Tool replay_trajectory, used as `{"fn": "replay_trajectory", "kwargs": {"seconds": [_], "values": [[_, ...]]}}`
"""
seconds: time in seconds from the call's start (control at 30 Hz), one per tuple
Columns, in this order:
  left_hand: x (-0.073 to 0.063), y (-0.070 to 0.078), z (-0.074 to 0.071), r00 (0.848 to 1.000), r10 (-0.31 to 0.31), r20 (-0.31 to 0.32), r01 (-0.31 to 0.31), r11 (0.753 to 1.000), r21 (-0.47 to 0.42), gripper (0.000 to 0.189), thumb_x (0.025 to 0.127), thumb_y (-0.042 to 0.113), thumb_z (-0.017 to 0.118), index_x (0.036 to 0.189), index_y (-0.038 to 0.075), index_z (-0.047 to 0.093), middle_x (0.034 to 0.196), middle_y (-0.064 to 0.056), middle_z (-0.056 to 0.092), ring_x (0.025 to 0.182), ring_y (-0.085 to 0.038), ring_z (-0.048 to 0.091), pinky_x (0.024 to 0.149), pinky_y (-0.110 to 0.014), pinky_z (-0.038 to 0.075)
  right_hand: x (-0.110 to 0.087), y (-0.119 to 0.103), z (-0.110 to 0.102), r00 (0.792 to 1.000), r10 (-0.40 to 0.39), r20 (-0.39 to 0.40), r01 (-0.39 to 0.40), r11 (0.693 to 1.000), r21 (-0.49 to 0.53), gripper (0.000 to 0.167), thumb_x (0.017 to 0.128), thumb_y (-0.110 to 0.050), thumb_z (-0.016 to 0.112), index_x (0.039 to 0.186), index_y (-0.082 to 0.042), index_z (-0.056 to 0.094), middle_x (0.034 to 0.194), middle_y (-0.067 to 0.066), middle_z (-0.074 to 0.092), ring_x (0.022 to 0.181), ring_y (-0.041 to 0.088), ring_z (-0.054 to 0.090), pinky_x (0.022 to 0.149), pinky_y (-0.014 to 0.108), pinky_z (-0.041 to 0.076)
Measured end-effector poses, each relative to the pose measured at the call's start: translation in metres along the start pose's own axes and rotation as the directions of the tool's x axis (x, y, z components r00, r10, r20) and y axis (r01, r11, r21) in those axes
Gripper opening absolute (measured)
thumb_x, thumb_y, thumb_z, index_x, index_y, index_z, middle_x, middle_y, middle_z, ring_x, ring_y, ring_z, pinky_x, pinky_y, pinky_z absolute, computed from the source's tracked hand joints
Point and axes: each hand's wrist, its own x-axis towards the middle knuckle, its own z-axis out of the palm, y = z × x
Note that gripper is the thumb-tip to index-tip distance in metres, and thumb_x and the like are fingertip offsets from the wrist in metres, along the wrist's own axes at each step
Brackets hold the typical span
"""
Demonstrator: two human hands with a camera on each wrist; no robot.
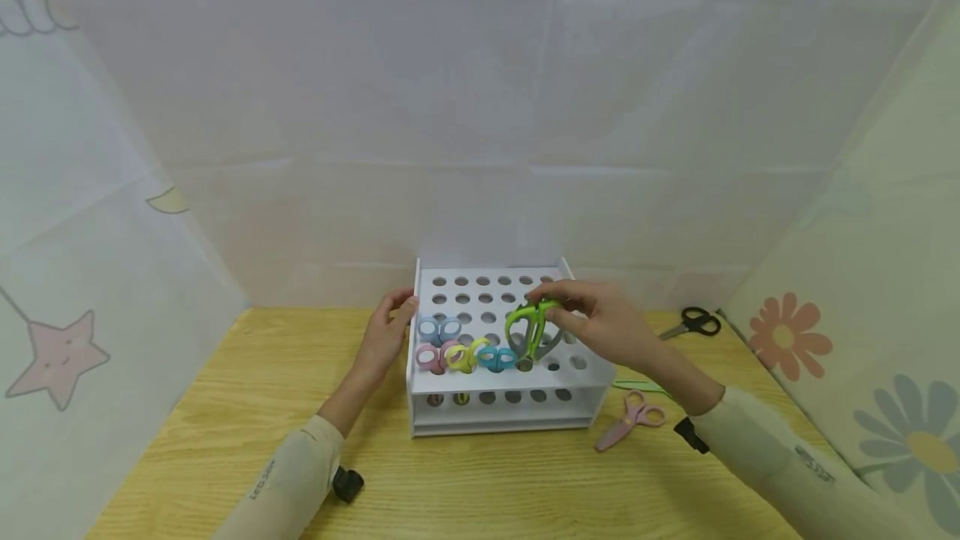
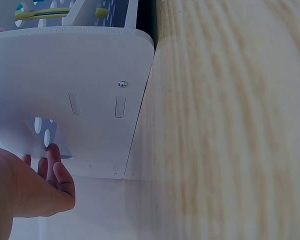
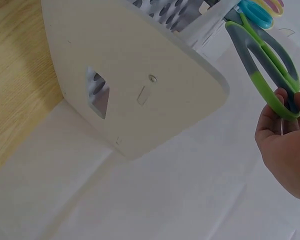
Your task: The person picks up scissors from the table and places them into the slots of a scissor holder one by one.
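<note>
A: What is met first on the desk [image 1: 465, 490]?

B: Loose pink scissors [image 1: 617, 433], laid flat to the right of the white perforated rack [image 1: 495, 384], perhaps so that they can be easily reached. Just beyond, a slim green object [image 1: 641, 386] is partly hidden by the right forearm.

A: And in the rack's front row?

B: Pink-handled scissors [image 1: 438, 365], yellow-handled scissors [image 1: 468, 359] and turquoise-handled scissors [image 1: 497, 365] are stood with rings up, presumably so that the blades are covered. Light-blue-handled scissors [image 1: 440, 335] are placed behind the pink pair.

A: Where are the green-and-grey scissors [image 1: 535, 332]?

B: At the front row, beside the turquoise pair, handles upward. They are pinched near the top of the handles by the right hand's [image 1: 607, 323] grip, likely so that the blades can be guided downward; how deep they sit cannot be told.

A: And the left hand [image 1: 390, 332]?

B: Its grip is slack; the fingers are rested on the left side panel [image 2: 50, 65], probably so that the rack is steadied.

A: Farthest off?

B: Black-handled scissors [image 1: 686, 324], laid near the desk's far right corner, before a hung white sheet [image 1: 360, 107].
</note>
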Motion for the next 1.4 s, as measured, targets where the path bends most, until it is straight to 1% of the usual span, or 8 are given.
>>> {"fn": "replay_trajectory", "kwargs": {"seconds": [0.17, 0.33, 0.53, 0.73, 0.97, 1.2, 1.3, 1.4], "values": [[0.007, -0.013, 0.004, 1.0, 0.012, -0.009, -0.012, 1.0, -0.002, 0.052, 0.106, 0.039, 0.057, 0.146, 0.006, 0.051, 0.138, -0.014, 0.051, 0.109, -0.03, 0.058, 0.093, -0.038, 0.05, -0.005, 0.004, 0.003, 1.0, -0.004, -0.007, 0.004, 1.0, 0.021, 0.027, 0.102, -0.006, 0.063, 0.127, -0.013, 0.07, 0.125, 0.0, 0.068, 0.093, 0.021, 0.065, 0.07, 0.032, 0.049], [0.007, -0.014, 0.002, 0.999, 0.021, -0.023, -0.021, 0.999, 0.026, 0.054, 0.104, 0.045, 0.058, 0.144, 0.009, 0.053, 0.137, -0.012, 0.052, 0.11, -0.03, 0.057, 0.093, -0.039, 0.049, -0.004, 0.007, 0.005, 1.0, 0.012, 0.004, -0.012, 1.0, 0.022, 0.029, 0.102, -0.009, 0.063, 0.132, -0.009, 0.067, 0.129, 0.001, 0.066, 0.104, 0.017, 0.066, 0.077, 0.031, 0.052], [0.005, -0.013, -0.008, 0.998, 0.018, -0.057, -0.016, 0.999, 0.048, 0.054, 0.104, 0.046, 0.057, 0.143, 0.009, 0.053, 0.138, -0.012, 0.051, 0.111, -0.031, 0.055, 0.095, -0.04, 0.048, -0.001, 0.006, 0.004, 0.998, 0.048, 0.037, -0.048, 0.999, -0.006, 0.037, 0.104, -0.017, 0.063, 0.14, -0.012, 0.062, 0.138, 0.002, 0.061, 0.109, 0.018, 0.065, 0.085, 0.039, 0.054], [0.006, -0.013, -0.016, 0.999, -0.005, -0.052, 0.007, 0.999, 0.037, 0.054, 0.105, 0.043, 0.055, 0.145, 0.007, 0.051, 0.14, -0.013, 0.049, 0.113, -0.03, 0.053, 0.097, -0.038, 0.047, -0.007, 0.012, -0.011, 0.995, 0.092, 0.024, -0.091, 0.996, -0.022, 0.035, 0.105, -0.016, 0.06, 0.14, -0.012, 0.061, 0.128, 0.0, 0.067, 0.11, 0.019, 0.065, 0.091, 0.046, 0.052], [0.009, -0.013, -0.019, 0.998, -0.033, -0.053, 0.036, 0.997, 0.073, 0.053, 0.108, 0.036, 0.052, 0.148, 0.003, 0.047, 0.145, -0.018, 0.046, 0.118, -0.035, 0.051, 0.1, -0.045, 0.042, -0.03, 0.028, -0.029, 0.995, 0.093, -0.029, -0.094, 0.993, -0.066, 0.027, 0.105, -0.013, 0.06, 0.131, -0.01, 0.066, 0.12, 0.007, 0.07, 0.106, 0.024, 0.067, 0.087, 0.033, 0.053], [0.008, -0.017, -0.018, 0.997, 0.027, -0.065, -0.022, 0.997, 0.079, 0.055, 0.105, 0.044, 0.055, 0.146, 0.007, 0.051, 0.141, -0.014, 0.051, 0.118, -0.033, 0.053, 0.098, -0.043, 0.043, -0.067, 0.059, -0.045, 0.989, 0.126, -0.071, -0.129, 0.991, -0.039, 0.026, 0.104, -0.008, 0.06, 0.129, -0.007, 0.066, 0.119, 0.007, 0.07, 0.105, 0.025, 0.068, 0.086, 0.028, 0.055], [0.009, -0.018, -0.017, 0.996, 0.044, -0.073, -0.038, 0.996, 0.085, 0.056, 0.104, 0.047, 0.056, 0.144, 0.008, 0.052, 0.139, -0.013, 0.052, 0.115, -0.032, 0.054, 0.096, -0.042, 0.044, -0.082, 0.074, -0.056, 0.984, 0.157, -0.088, -0.163, 0.984, -0.067, 0.026, 0.105, -0.009, 0.059, 0.129, -0.008, 0.066, 0.119, 0.007, 0.07, 0.103, 0.023, 0.069, 0.085, 0.027, 0.055], [0.009, -0.02, -0.018, 0.996, 0.049, -0.079, -0.042, 0.996, 0.084, 0.057, 0.103, 0.049, 0.056, 0.144, 0.009, 0.053, 0.138, -0.013, 0.052, 0.114, -0.031, 0.055, 0.095, -0.042, 0.045, -0.093, 0.088, -0.065, 0.975, 0.19, -0.119, -0.204, 0.972, -0.118, 0.024, 0.105, -0.011, 0.059, 0.128, -0.007, 0.067, 0.117, 0.008, 0.069, 0.1, 0.016, 0.068, 0.083, 0.024, 0.054]]}}
